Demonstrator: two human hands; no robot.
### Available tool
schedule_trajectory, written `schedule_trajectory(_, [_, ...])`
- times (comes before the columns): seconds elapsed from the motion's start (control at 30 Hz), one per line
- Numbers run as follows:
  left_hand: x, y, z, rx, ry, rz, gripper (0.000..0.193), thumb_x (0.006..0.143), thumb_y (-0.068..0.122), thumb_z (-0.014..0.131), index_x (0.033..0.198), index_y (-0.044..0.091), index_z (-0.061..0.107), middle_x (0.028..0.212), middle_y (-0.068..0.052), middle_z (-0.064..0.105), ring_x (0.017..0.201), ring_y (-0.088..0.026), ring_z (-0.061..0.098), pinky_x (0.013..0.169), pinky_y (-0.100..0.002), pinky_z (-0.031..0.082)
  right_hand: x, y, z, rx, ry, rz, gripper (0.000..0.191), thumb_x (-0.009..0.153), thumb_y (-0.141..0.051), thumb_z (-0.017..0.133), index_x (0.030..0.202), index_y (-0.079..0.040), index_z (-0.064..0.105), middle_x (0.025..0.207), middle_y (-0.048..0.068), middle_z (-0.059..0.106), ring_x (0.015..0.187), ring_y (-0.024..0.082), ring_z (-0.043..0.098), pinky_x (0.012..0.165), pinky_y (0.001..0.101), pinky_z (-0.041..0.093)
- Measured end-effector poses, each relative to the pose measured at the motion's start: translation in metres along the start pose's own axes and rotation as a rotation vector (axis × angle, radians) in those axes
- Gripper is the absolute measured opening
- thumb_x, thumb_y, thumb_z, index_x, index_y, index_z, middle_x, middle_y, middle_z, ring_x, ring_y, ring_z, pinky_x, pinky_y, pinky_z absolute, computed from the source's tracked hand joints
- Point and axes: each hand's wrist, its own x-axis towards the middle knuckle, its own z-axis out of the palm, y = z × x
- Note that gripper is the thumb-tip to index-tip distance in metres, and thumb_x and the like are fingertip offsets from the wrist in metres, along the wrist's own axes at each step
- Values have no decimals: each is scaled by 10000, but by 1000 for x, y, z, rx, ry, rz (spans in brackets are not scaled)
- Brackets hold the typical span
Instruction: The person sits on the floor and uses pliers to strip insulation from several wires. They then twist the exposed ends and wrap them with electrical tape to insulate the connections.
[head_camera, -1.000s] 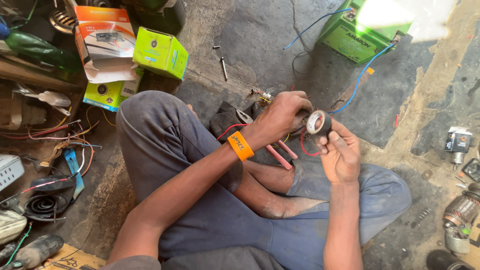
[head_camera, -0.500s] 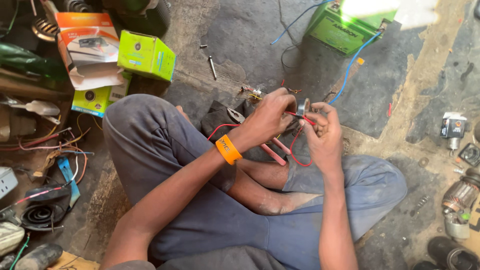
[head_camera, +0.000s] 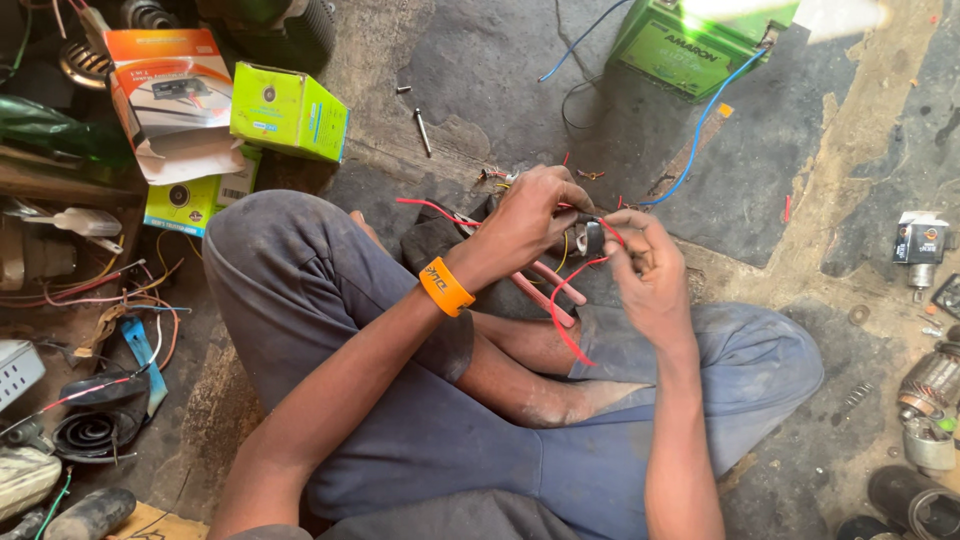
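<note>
The small roll of dark tape (head_camera: 594, 238) has turned edge-on since before, and both hands have come closer together. The left hand (head_camera: 530, 215) pinches the thin red wire (head_camera: 560, 310); the right hand (head_camera: 645, 270) grips the roll, above the lap. Best to pull the tape tight and keep the wire steady.

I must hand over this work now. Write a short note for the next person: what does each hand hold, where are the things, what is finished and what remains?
Left hand: closed around a small part with red wires, held over the lap.
Right hand: fingers pinch a small roll of tape against the same part.
Pink-handled pliers lie on the lap under the hands.
Green battery stands on the floor ahead, with a blue wire running toward the hands.
Done: cannot tell how much of the wires is taped; the hands hide the joint.
Left: the tape roll is still at the joint; the pliers are not in use.
</note>
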Motion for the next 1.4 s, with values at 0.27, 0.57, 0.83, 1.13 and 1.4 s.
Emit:
schedule_trajectory(0.27, [-2,-8,6,-117,-90,-64,162,798,52,727,945,-2,767,861,-194,713,790,-324,726,718,-405,564,0,-16,6,-434,116,-400,346,768,142,748,1065,-35,770,1199,91,612,900,146,586,751,271,496])
schedule_trajectory(0.57, [2,-4,3,-166,-84,-54,161,775,45,732,926,23,781,834,-174,736,757,-289,740,684,-375,561,-4,1,4,-253,190,-423,289,892,187,635,1102,16,735,1170,123,710,1114,203,708,1003,296,558])
schedule_trajectory(0.83, [2,1,1,-90,-135,221,182,734,21,739,914,25,767,848,-169,675,842,-373,643,758,-462,501,3,37,-3,132,278,-96,75,1091,53,659,1149,82,697,988,122,692,923,153,620,846,297,513])
schedule_trajectory(1.13, [-4,14,-1,0,-140,201,352,734,-9,713,1075,-8,624,1049,-163,595,1065,-381,571,926,-450,492,14,51,-15,774,43,181,333,988,18,566,1319,13,529,934,124,637,786,222,679,719,372,610])
schedule_trajectory(1.4, [-1,18,-5,-111,-156,234,360,858,-2,706,1213,45,670,1034,-127,625,1042,-333,593,908,-430,499,14,91,-29,886,-76,489,227,1043,-91,512,1249,-2,544,829,76,653,731,213,691,627,335,602])
